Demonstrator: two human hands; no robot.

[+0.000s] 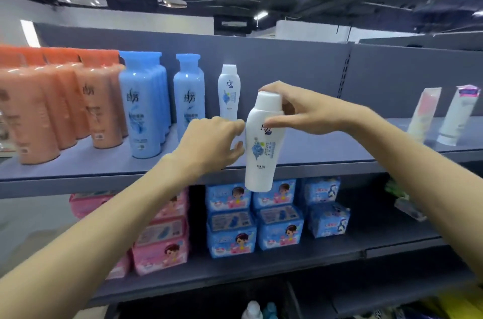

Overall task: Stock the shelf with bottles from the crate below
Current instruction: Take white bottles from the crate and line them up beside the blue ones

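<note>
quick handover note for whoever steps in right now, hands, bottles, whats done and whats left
Right hand: pinches the white bottle at its cap and neck, held upright in the air in front of the top shelf edge.
Left hand: fingers curled beside the bottle's body, just touching or about to.
Done: one matching white bottle on the shelf, next to the blue bottles and orange bottles.
Left: set the held bottle down by the white one. More bottle tops show at the bottom edge; the crate is not clearly visible.
</note>
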